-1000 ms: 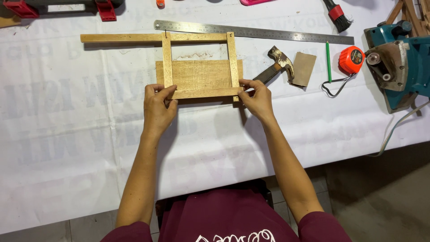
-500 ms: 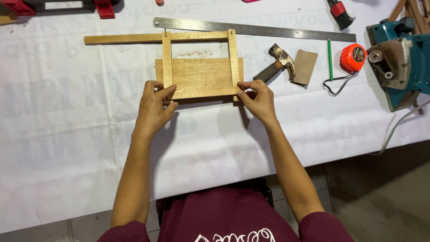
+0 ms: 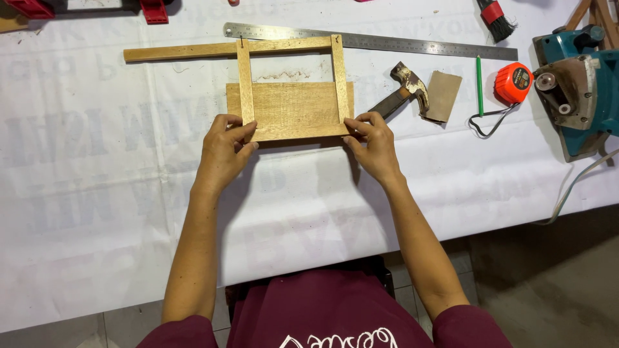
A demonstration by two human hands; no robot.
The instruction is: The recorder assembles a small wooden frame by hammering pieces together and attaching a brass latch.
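Note:
A flat wooden board (image 3: pixel 293 106) lies on the white sheet in front of me. Two thin upright slats (image 3: pixel 245 80) (image 3: pixel 339 77) rest across it, joined at the top to a long horizontal slat (image 3: pixel 187 51) that runs out to the left. My left hand (image 3: pixel 224 149) pinches the board's lower left corner at the foot of the left slat. At the lower right corner my right hand (image 3: pixel 373 145) holds the board's edge and the foot of the right slat.
A hammer (image 3: pixel 400 95), a sandpaper piece (image 3: pixel 443 95), a green pencil (image 3: pixel 479 84) and an orange tape measure (image 3: pixel 513 82) lie to the right. A steel ruler (image 3: pixel 412 44) runs along the back. A teal power tool (image 3: pixel 577 84) sits far right. Red clamps (image 3: pixel 153 9) lie at the back left.
My hands have stayed on the board's lower corners with only slight finger shifts. The view has moved a little; the wood pieces keep their arrangement.

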